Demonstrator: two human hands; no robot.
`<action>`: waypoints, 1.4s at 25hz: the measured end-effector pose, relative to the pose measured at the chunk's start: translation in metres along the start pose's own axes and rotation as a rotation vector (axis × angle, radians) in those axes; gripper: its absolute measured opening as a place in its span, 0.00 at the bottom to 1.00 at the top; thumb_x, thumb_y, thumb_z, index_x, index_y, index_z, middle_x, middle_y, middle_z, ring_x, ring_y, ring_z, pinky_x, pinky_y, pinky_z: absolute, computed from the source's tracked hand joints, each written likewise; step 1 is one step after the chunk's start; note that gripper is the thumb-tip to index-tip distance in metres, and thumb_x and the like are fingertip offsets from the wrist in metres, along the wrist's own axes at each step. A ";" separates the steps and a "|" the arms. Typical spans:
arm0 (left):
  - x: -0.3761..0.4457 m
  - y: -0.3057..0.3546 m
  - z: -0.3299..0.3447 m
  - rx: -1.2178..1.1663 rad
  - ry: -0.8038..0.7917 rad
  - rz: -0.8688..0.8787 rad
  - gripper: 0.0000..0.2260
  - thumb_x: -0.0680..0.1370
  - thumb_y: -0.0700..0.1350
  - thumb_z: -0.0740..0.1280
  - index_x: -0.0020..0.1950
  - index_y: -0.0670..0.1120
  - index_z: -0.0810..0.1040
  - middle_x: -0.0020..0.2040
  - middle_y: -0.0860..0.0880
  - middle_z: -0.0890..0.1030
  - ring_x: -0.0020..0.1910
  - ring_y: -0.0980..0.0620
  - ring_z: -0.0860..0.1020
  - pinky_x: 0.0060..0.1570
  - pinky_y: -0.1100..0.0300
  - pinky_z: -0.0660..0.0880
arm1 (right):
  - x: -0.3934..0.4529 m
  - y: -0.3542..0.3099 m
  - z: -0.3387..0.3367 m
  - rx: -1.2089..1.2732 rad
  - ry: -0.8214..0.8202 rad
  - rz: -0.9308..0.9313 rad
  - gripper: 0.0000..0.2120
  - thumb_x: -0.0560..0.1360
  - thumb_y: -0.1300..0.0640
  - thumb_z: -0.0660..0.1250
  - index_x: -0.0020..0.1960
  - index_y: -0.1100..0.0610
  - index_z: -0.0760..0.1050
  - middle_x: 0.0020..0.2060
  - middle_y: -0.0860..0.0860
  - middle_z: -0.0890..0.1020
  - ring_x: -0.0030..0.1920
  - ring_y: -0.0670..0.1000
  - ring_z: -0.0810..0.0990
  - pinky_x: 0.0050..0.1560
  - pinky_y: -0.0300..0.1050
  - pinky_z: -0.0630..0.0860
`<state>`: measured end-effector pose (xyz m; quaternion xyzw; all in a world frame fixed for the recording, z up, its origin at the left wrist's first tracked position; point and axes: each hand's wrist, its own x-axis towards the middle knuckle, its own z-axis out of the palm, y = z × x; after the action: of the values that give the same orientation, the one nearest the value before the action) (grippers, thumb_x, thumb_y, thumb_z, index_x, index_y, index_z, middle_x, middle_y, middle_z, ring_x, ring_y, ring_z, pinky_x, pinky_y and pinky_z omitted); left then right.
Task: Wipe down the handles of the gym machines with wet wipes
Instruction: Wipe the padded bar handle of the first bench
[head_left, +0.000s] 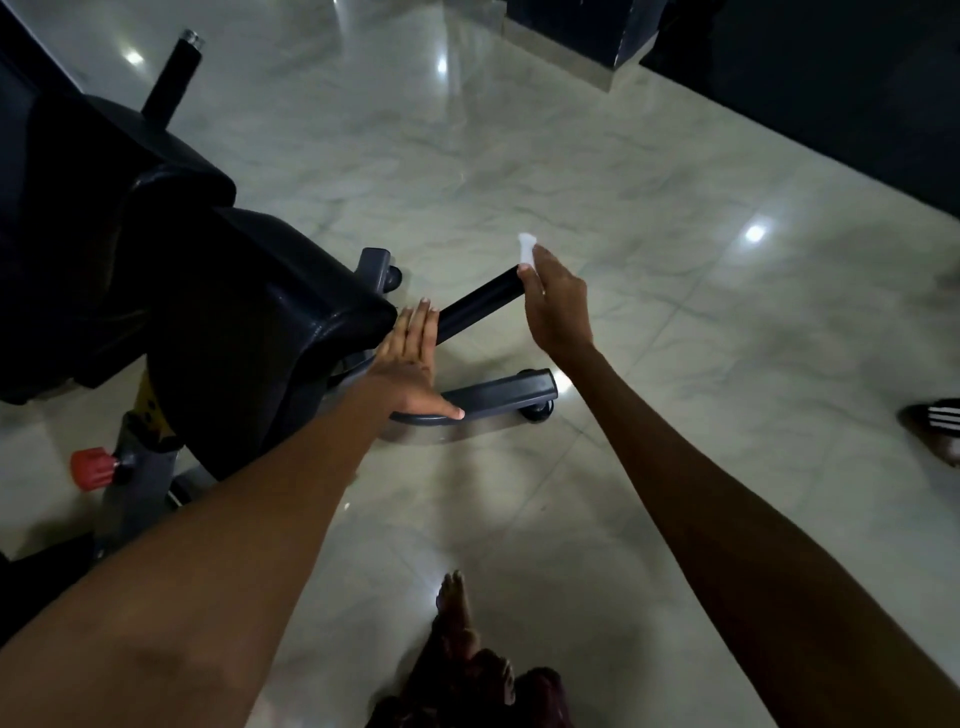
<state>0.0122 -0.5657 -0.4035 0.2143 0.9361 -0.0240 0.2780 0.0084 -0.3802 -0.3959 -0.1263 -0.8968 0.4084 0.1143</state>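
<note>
The short black cylindrical machine handle (478, 303) juts out from under the padded black vinyl seat (249, 306), its free end just at the fingertips of the right hand (556, 306). That hand pinches a small crumpled white wet wipe (526, 250), which sticks up above the fingers at the handle's tip; the fingers are curled round the wipe, though how tightly cannot be seen from behind. The left hand (408, 358) lies flat with straight fingers (418, 322) against the handle's inner end, holding nothing, thumb spread toward the grey steel base foot (498, 395) below it.

The handle looks rigid and fixed, probably smooth-coated, so it should bear firm rubbing. The wipe is soft, limp and light; wrapping it round the bar and sliding along seems the best hold. Pale glossy marble floor tiles (675, 415) lie beyond both hands.
</note>
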 end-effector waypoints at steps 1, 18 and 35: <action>0.000 -0.001 0.000 0.002 0.001 0.005 0.59 0.68 0.67 0.68 0.70 0.39 0.24 0.72 0.43 0.25 0.72 0.43 0.28 0.73 0.49 0.38 | -0.006 0.001 -0.005 0.081 0.031 0.044 0.17 0.81 0.56 0.55 0.64 0.64 0.73 0.53 0.59 0.80 0.52 0.54 0.78 0.53 0.39 0.70; -0.002 0.002 0.004 -0.033 0.067 -0.009 0.58 0.69 0.66 0.68 0.72 0.39 0.27 0.73 0.42 0.28 0.73 0.43 0.30 0.73 0.50 0.37 | -0.001 0.010 -0.031 0.378 -0.109 0.311 0.18 0.80 0.57 0.57 0.35 0.61 0.76 0.32 0.52 0.77 0.35 0.45 0.72 0.45 0.41 0.68; -0.002 0.004 0.025 -0.053 0.327 -0.007 0.53 0.71 0.57 0.71 0.75 0.38 0.35 0.76 0.40 0.38 0.75 0.42 0.37 0.73 0.51 0.40 | -0.002 0.012 -0.020 -0.488 -0.273 -0.442 0.27 0.74 0.74 0.50 0.72 0.66 0.59 0.73 0.61 0.60 0.75 0.58 0.55 0.74 0.46 0.48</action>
<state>0.0281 -0.5665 -0.4233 0.2044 0.9699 0.0349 0.1275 0.0184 -0.3596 -0.3922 0.1027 -0.9806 0.1605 0.0452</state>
